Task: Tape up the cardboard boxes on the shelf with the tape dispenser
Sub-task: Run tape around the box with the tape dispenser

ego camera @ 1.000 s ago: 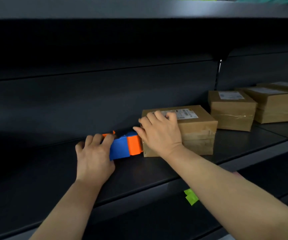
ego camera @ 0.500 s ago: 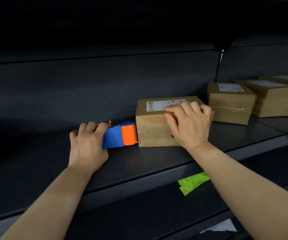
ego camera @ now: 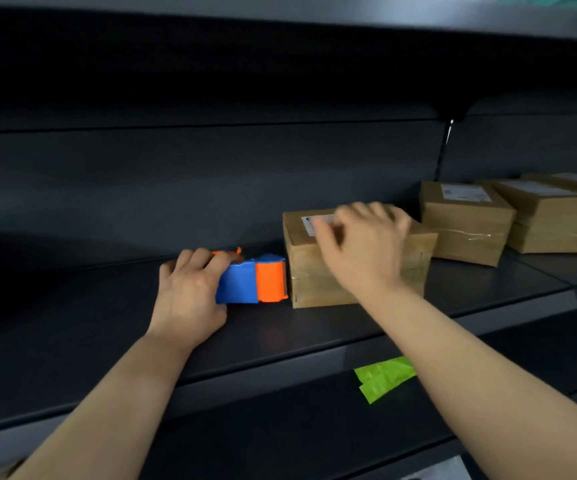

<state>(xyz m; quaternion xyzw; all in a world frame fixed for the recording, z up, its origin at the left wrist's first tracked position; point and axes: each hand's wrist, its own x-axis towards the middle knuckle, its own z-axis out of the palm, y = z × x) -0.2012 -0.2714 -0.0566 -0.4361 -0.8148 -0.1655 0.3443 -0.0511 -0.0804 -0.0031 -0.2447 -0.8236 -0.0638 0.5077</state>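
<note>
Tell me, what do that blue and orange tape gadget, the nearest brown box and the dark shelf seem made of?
The tape dispenser looks like smooth, slightly glossy moulded plastic, in solid colours. The nearest box looks like matt brown cardboard, with sharp folded edges. The shelf is probably painted metal: thin, flat, dark grey with a dull sheen.

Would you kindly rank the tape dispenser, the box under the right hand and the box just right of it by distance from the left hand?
1. The blue-and-orange plastic tape dispenser, gripped by the left hand.
2. The brown cardboard box under the right hand, just right of the dispenser.
3. The labelled brown cardboard box, farther right on the dark shelf.
</note>
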